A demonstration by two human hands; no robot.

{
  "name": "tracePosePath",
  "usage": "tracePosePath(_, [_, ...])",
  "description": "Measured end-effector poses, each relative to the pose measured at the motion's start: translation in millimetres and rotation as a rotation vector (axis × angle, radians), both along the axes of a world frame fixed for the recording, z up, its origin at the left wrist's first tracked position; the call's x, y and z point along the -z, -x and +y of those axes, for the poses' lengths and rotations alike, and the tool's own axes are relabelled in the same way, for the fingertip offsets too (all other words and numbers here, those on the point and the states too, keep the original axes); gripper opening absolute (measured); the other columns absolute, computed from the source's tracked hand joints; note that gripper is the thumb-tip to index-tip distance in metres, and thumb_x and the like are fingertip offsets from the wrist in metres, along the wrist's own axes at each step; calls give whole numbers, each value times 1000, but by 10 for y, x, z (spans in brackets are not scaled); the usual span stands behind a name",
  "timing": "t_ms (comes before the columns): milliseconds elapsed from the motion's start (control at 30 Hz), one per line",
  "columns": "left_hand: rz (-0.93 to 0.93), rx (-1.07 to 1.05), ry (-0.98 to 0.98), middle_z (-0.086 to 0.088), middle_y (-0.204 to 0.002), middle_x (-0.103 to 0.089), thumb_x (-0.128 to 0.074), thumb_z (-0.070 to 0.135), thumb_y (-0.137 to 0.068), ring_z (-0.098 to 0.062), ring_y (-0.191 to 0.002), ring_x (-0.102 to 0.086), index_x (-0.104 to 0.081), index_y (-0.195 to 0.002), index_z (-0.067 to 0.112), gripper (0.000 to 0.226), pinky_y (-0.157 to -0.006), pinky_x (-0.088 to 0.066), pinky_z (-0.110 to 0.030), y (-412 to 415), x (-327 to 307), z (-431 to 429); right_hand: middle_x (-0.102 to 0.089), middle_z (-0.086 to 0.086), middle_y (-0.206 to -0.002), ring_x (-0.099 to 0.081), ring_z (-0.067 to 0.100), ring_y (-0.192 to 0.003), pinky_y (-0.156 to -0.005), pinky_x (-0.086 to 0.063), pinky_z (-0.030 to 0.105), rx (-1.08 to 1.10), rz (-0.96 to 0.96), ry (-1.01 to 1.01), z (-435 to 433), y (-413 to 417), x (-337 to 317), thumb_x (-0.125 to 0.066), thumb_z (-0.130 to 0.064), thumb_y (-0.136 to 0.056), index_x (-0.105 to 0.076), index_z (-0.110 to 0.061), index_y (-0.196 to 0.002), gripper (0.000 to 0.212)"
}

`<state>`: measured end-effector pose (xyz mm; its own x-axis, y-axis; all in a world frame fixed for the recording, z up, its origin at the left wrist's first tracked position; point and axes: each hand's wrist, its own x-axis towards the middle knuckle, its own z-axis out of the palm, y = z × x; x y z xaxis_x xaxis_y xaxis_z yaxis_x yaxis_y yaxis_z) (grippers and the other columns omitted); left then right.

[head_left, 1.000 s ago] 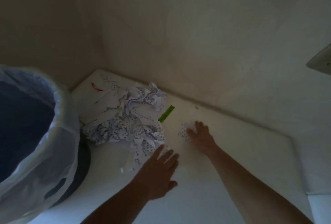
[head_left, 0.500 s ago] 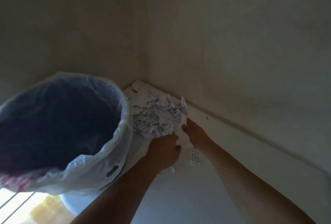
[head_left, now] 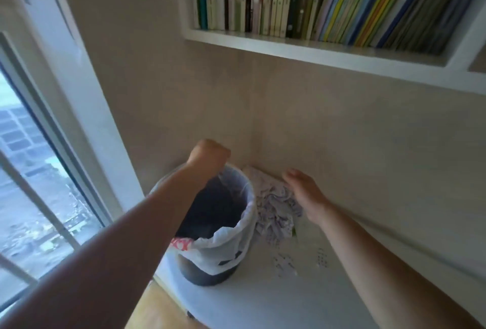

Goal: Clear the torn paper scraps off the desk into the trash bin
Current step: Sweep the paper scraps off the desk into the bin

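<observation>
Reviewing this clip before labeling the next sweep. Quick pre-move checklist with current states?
1. Trash bin beside the paper pile, mouth open: ok.
2. Bag liner folded over the rim on the pile side: ok.
3. Left hand holding the bin's far rim: cannot tell; it is closed at the rim, contact unclear.
4. Right hand behind the crumpled paper pile, open, ready to push toward the bin: ok.
5. Desk cleared of strays: not ok; loose scraps lie nearer the camera, apart from the pile.
6. Any paper already in the bin: cannot tell, interior dark.
</observation>
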<state>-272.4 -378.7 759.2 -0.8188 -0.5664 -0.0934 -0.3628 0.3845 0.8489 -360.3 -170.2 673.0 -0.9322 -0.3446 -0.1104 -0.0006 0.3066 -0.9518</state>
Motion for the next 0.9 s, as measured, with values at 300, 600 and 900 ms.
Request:
tracePosePath(300, [-125,-244,296,-13,-108,-71,-64,20,-83,-31,-95,-65,-75,-101,14,21,-82,-55,-37,-1109,539,-777,-65,22,-118,-59,34,-110,-90,-43,36,-117,123,-109,-666,-482,-118,-55,-18,-92,-64,2,-108,27])
tracePosePath(600, [-35,-452,-552,-23,-83,-63,-77,-7,-71,-39,-77,-70,-66,-83,-11,16,-79,-60,-45,-1403,820,-756,-73,18,-100,-67,35,-96,-89,-54,50,38,-3,-168,-790,-323,133,-67,-9,-78,-72,-12,-94,18])
tracePosePath(900, [-38,-501,-920,-12,-88,-49,-62,-14,-78,-19,-70,-53,-55,-89,2,21,-63,-52,-22,-1958,634,-775,-65,21,-68,-63,32,-61,-60,-53,43,-130,-259,-112,-941,-551,150,-64,12,-69,-66,-3,-67,15])
